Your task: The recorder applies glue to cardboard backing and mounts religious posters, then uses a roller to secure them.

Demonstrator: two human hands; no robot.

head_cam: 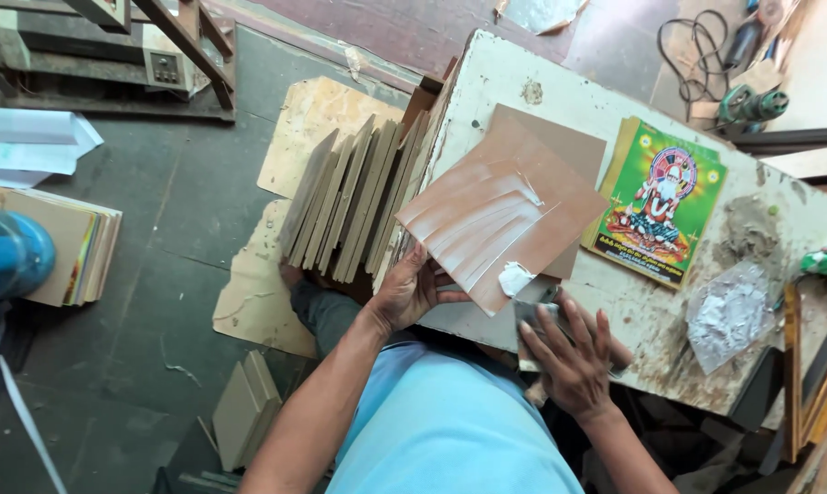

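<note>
Your left hand (412,291) holds the brown board (500,212) on the table (523,87) by its edge. Your right hand (571,352), beside the board, grips a glue scraper (530,314). You seem to be spreading glue; next, cover the bare part.

The person wears a light blue shirt (445,425) of plain, smooth cloth with no print, pocket or buttons showing from above. It covers the chest and belly, filling the lower middle of the view. Both forearms are bare from elbow to wrist, so any sleeves end higher up, out of sight. No watch, band or bracelet shows on either wrist, and no rings can be made out on the fingers. Neither the left hand (412,291) nor the right hand (571,359) wears a glove. Below the shirt's left edge, grey-green trousers (329,316) cover a bent leg.
</note>
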